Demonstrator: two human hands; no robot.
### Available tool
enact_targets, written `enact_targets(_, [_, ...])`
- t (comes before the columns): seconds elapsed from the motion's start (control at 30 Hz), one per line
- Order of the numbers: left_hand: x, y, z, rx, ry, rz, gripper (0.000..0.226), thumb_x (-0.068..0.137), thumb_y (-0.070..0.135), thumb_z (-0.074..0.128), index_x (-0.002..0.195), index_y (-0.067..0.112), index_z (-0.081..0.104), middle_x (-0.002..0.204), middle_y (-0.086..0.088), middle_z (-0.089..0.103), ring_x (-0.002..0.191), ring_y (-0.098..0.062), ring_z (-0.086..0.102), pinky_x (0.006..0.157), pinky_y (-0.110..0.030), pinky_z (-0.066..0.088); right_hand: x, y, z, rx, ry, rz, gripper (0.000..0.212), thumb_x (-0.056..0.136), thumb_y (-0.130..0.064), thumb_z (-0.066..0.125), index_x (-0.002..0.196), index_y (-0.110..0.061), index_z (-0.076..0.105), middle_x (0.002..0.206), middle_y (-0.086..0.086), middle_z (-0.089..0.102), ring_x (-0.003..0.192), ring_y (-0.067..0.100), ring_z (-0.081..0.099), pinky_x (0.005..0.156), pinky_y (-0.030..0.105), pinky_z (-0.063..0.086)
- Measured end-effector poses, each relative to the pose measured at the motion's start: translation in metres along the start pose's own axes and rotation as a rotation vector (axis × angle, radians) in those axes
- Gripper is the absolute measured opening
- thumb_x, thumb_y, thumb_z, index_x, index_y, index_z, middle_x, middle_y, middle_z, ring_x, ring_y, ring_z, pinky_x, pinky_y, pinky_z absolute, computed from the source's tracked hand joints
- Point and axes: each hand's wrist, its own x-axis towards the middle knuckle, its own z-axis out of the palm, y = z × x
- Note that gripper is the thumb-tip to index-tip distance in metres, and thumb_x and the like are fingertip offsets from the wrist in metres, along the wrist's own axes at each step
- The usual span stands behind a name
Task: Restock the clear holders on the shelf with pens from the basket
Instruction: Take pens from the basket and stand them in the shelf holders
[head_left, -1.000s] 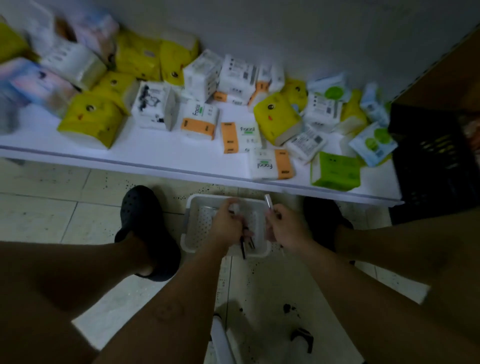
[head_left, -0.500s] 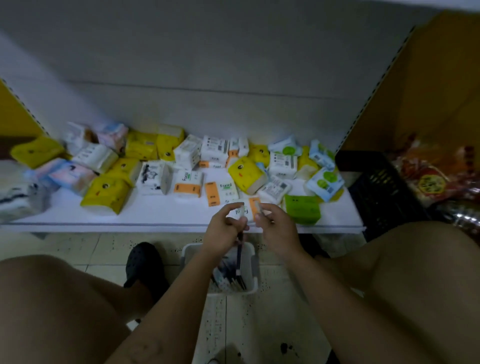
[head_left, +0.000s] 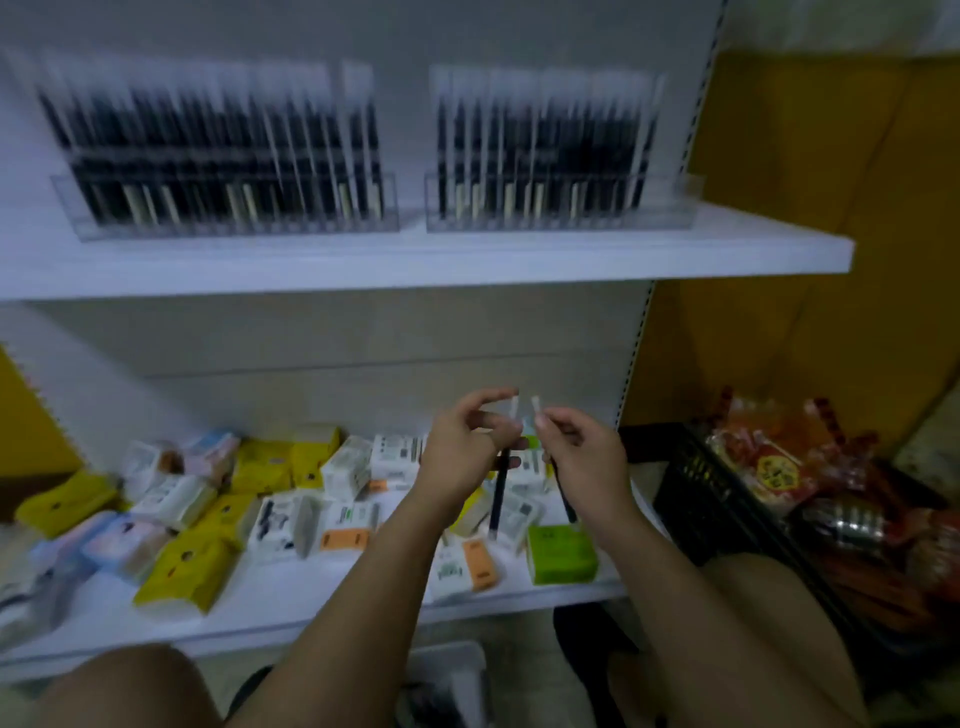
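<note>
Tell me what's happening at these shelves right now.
A person crouches at the shelving, restocking pens. The left hand pinches the left pen by its pale top. The right hand pinches the right pen likewise. Both are held up in front of the lower shelf of tissue packs. The left holder and right holder on the upper shelf look nearly full. The basket sits on the floor below.

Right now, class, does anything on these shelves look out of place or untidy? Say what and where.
The tissue packs on the lower shelf lie jumbled, tilted every way, some overlapping. Above, the pens stand in orderly rows in the clear holders on the upper shelf.
</note>
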Motion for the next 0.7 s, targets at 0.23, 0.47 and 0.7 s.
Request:
enact_targets(0.23, [0.026, 0.087, 0.045, 0.180, -0.026, 0.259, 0.027, 0.083, 0.001, 0.070, 0.104, 0.018, 0.068, 0.074, -0.010, 0.072, 0.071, -0.022, 0.069, 0.063, -0.029, 0.057, 0.037, -0.073, -0.057, 0.013, 0.014, -0.182, 0.026, 0.093, -0.022, 0.063, 0.110, -0.040, 0.056, 0.088, 0.002, 0.063, 0.084, 0.012, 0.063, 0.077, 0.028, 0.052])
enact_targets(0.47, [0.045, 0.168, 0.085, 0.370, -0.028, 0.457, 0.026, 0.081, 0.015, 0.076, 0.102, 0.028, 0.069, 0.084, 0.003, 0.070, 0.074, -0.013, 0.070, 0.072, -0.039, 0.060, 0.077, -0.139, -0.103, 0.011, 0.059, -0.334, 0.030, 0.091, -0.013, 0.064, 0.114, -0.032, 0.063, 0.084, -0.001, 0.063, 0.083, 0.019, 0.065, 0.081, 0.049, 0.055])
enact_targets(0.7, [0.072, 0.235, 0.118, 0.448, -0.032, 0.620, 0.026, 0.084, 0.017, 0.073, 0.105, 0.030, 0.065, 0.087, 0.006, 0.068, 0.076, -0.008, 0.067, 0.069, -0.027, 0.059, 0.128, -0.187, -0.140, -0.017, 0.135, -0.442, 0.032, 0.088, -0.015, 0.068, 0.109, -0.038, 0.060, 0.088, -0.002, 0.062, 0.082, 0.016, 0.067, 0.073, 0.044, 0.059])
